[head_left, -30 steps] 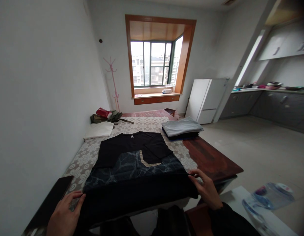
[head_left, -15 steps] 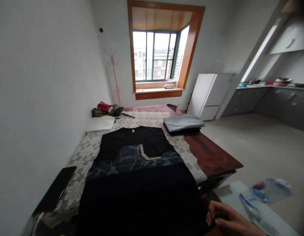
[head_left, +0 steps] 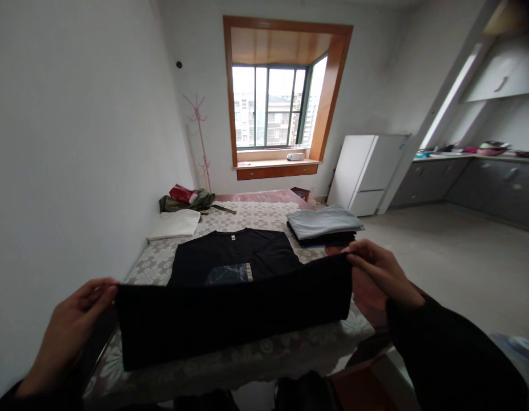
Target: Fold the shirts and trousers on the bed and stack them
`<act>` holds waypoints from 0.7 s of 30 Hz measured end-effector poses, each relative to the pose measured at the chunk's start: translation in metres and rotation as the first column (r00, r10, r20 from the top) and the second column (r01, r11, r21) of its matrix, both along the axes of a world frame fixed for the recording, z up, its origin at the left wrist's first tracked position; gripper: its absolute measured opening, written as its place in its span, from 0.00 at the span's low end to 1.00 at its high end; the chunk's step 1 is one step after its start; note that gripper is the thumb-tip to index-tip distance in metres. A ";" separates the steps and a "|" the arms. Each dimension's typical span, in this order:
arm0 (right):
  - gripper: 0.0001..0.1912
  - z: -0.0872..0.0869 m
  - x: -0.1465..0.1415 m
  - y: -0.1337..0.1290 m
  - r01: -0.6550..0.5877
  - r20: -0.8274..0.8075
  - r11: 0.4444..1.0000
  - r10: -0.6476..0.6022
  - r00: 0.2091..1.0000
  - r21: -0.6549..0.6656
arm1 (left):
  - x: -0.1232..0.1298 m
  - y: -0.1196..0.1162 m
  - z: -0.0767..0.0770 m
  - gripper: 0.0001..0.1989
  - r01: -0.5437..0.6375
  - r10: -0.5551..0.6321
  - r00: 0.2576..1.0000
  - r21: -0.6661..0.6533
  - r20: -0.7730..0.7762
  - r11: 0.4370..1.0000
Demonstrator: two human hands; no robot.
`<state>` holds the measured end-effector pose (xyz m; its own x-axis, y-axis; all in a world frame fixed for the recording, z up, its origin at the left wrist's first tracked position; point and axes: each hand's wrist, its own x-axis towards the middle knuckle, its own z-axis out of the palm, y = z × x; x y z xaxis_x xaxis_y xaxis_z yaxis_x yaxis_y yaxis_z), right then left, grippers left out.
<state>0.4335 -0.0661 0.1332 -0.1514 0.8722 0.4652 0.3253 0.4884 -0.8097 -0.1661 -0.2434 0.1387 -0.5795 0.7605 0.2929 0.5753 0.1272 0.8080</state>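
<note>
A black T-shirt lies on the patterned tablecloth, its collar toward the window and a dark marbled print partly showing on the chest. Its near hem is lifted and stretched between both hands, hiding the lower part of the print. My left hand pinches the hem's left corner. At the right corner, my right hand pinches the hem a little higher up. Beyond the shirt on the right sits a stack of folded clothes, grey on top and black below.
Beyond the shirt at left are a folded white cloth and a bag with a red item. Reddish-brown table surface shows under my right hand. A fridge stands farther back. A clear plastic item is at lower right.
Both hands have come up into view with the near hem, which has risen and moved toward the collar. The tablecloth beneath the shirt's near part is now visible.
</note>
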 end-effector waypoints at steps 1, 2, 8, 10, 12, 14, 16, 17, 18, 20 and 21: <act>0.18 0.007 -0.010 0.027 -0.001 0.008 0.999 0.001 1.000 0.035 | -0.002 0.029 0.010 0.34 0.053 -0.055 0.997 0.036 0.046 0.998; 0.19 0.011 -0.020 0.055 -0.014 0.026 0.998 0.012 1.000 0.054 | -0.004 0.059 0.016 0.33 0.078 -0.083 0.994 0.074 0.066 0.994; 0.09 -0.007 -0.079 0.197 0.099 0.465 0.989 -0.138 0.874 0.106 | -0.028 0.206 -0.015 0.24 0.097 -0.098 0.992 0.022 0.076 0.995; 0.04 -0.024 -0.097 0.224 0.124 0.564 0.989 -0.151 0.812 0.086 | -0.034 0.236 -0.037 0.20 0.093 -0.090 0.994 -0.047 0.062 0.995; 0.03 -0.041 -0.111 0.244 0.134 0.630 0.988 -0.149 0.762 0.072 | -0.040 0.260 -0.056 0.15 0.076 -0.074 0.997 -0.113 0.025 0.991; 0.04 -0.055 -0.120 0.260 0.150 0.699 0.986 -0.158 0.697 0.073 | -0.047 0.279 -0.071 0.12 0.053 -0.059 0.998 -0.163 -0.036 0.985; 0.04 -0.064 -0.126 0.273 0.164 0.757 0.982 -0.174 0.630 0.089 | -0.053 0.295 -0.081 0.09 0.033 -0.055 0.993 -0.199 -0.106 0.980; 0.05 -0.067 -0.128 0.279 0.166 0.781 0.981 -0.181 0.598 0.100 | -0.056 0.301 -0.085 0.08 0.024 -0.055 0.989 -0.215 -0.139 0.976; 0.05 -0.070 -0.129 0.283 0.165 0.803 0.980 -0.188 0.566 0.112 | -0.058 0.307 -0.089 0.08 0.014 -0.054 0.984 -0.232 -0.169 0.973; 0.06 -0.074 -0.132 0.290 0.158 0.840 0.978 -0.196 0.505 0.134 | -0.060 0.315 -0.094 0.08 -0.008 -0.052 0.974 -0.266 -0.220 0.964; 0.07 -0.076 -0.133 0.292 0.150 0.856 0.978 -0.199 0.477 0.144 | -0.060 0.319 -0.096 0.08 -0.018 -0.053 0.969 -0.282 -0.242 0.959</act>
<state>0.3003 0.2264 0.0575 -0.3441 0.9112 0.2264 0.9298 0.3642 -0.0530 -0.2264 0.0752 0.0425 -0.5032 0.8413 0.1976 0.7545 0.3162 0.5750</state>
